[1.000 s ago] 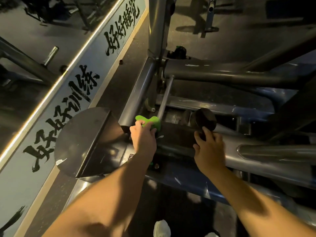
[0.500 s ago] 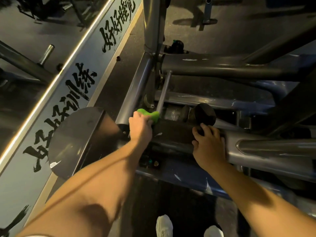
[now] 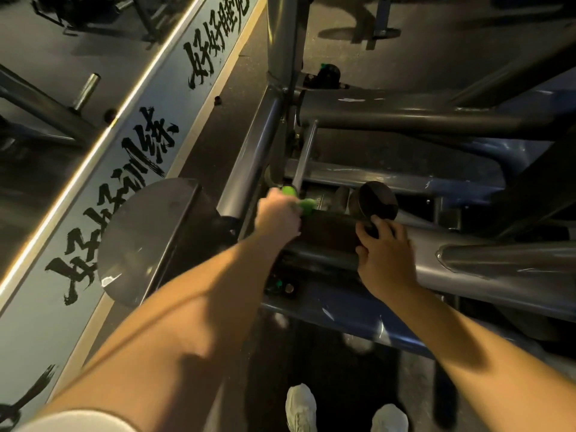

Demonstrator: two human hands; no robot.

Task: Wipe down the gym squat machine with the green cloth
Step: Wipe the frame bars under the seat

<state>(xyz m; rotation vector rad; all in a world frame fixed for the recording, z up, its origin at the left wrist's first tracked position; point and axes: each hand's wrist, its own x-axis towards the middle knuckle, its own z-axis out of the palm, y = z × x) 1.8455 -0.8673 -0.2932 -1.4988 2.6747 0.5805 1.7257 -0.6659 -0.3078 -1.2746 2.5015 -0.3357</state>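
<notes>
Bunched green cloth (image 3: 300, 199) against squat machine (image 3: 327, 235)

- The left hand (image 3: 279, 218) is swallowing most of the green cloth (image 3: 307, 204); only two bright scraps are poking out just beyond the knuckles.
- Its fingers are curling out of sight, and its outline is smearing with blur.
- To the right of the grip, the right hand (image 3: 385, 260) is covering the squat machine (image 3: 486, 266) tube beneath it.
- The machine's frame is running off the top and right edges.
- Below the grip, a small green part (image 3: 278, 285) is showing too small to identify.
- The bottom edge is cutting off both shoes (image 3: 300, 406) and a white sleeve (image 3: 78, 422).
</notes>
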